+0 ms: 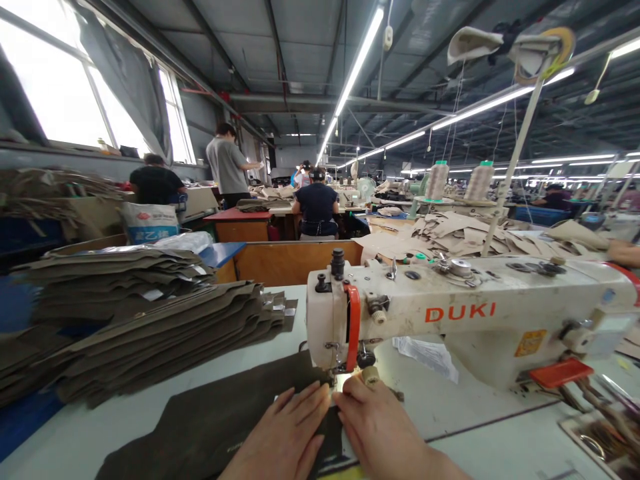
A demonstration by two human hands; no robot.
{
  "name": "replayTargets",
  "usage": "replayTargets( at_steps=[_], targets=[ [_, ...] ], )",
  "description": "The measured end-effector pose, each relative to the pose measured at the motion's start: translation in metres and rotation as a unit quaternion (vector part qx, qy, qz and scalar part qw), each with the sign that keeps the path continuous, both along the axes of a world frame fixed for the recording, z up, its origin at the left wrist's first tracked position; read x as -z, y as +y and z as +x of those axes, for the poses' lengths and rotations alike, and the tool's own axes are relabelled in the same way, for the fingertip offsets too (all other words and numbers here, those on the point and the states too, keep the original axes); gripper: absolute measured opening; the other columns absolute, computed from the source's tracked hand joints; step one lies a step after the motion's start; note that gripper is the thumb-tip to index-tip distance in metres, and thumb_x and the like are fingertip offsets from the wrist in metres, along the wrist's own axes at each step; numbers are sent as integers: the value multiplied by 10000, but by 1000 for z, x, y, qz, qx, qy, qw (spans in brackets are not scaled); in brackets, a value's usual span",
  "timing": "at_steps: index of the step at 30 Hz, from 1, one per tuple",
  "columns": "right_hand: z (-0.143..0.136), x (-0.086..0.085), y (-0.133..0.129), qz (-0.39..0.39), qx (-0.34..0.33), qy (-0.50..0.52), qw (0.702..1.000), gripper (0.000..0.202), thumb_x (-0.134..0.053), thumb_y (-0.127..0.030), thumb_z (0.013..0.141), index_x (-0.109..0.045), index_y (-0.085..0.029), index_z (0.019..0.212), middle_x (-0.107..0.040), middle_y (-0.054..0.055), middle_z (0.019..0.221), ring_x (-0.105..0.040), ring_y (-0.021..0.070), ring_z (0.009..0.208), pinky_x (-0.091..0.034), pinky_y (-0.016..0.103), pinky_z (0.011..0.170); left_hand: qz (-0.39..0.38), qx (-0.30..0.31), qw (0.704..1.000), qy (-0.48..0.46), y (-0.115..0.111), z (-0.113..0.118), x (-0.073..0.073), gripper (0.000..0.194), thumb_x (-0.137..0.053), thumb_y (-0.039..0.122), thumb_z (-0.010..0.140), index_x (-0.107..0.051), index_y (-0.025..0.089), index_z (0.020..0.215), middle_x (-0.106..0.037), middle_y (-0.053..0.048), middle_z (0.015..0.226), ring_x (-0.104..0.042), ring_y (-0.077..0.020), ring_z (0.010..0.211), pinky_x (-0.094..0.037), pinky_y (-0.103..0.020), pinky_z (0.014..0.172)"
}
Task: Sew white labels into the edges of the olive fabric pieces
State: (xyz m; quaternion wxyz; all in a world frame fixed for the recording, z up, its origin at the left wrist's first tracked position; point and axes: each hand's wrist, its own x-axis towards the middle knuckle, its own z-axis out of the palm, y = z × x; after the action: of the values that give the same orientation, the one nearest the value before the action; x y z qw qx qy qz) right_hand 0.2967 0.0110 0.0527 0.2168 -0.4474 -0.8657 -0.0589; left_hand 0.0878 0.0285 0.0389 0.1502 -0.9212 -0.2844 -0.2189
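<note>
**Both hands flat on dark fabric at the needle**

Leftmost, a stack of dark cut pieces [165,333] lies along the left edge of the table [480,440]. Next, the dark fabric piece [215,420] spreads over the near edge, its far end under the presser foot. On it rests the left hand [285,433], fingers stretched flat and together, gripping nothing. Just beside it, fingertips nearly touching, the right hand [380,427] presses down likewise (palm flat, not grasping). Behind them stands the white sewing machine [465,313], marked DUKI, reaching toward the table's right edge. Two thread cones [457,180] stand beyond it.
</note>
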Motion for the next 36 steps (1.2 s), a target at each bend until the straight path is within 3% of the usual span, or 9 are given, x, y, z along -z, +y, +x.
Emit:
replayTargets(
  at_steps=[16,22,29,33,36],
  targets=[
    [0,8,-1,34,-10,28,999,114,-645,-90,828,-612,-184,883,-630,25,873,-558,189,774,-472,310,783,-2,-2,1000,-5,3,0,2,477,-520,210,906,-465,230,1379,-632,-26,1306,-601,-161,1175,-481,-288,985],
    [0,7,0,48,1,11,999,109,-663,-82,810,-608,-172,838,-615,27,839,-535,185,755,-457,310,771,-15,-32,999,31,13,6,-2,377,-462,210,936,-540,197,1305,-632,-47,1304,-600,-184,1177,-510,-337,961],
    [3,2,-4,-2,10,-24,1000,50,-652,-120,853,-626,-162,861,-617,34,843,-526,197,789,-429,312,743,-29,-54,998,30,21,10,-3,334,-415,264,982,-598,185,1251,-667,-71,1245,-628,-223,1139,-515,-388,961],
    [6,5,-7,15,9,20,1000,84,-622,-95,858,-620,-174,832,-605,26,824,-526,187,797,-413,293,727,-57,-60,996,13,16,6,-4,357,-434,269,980,-565,212,1307,-627,-61,1309,-582,-218,1210,-482,-383,1010],
    [11,11,-8,42,-18,76,996,115,-597,-77,841,-617,-190,843,-596,18,813,-529,183,790,-410,284,720,-47,-61,997,15,6,-8,3,413,-478,245,952,-509,232,1363,-588,-42,1359,-558,-194,1239,-472,-339,1022]
  ],
)
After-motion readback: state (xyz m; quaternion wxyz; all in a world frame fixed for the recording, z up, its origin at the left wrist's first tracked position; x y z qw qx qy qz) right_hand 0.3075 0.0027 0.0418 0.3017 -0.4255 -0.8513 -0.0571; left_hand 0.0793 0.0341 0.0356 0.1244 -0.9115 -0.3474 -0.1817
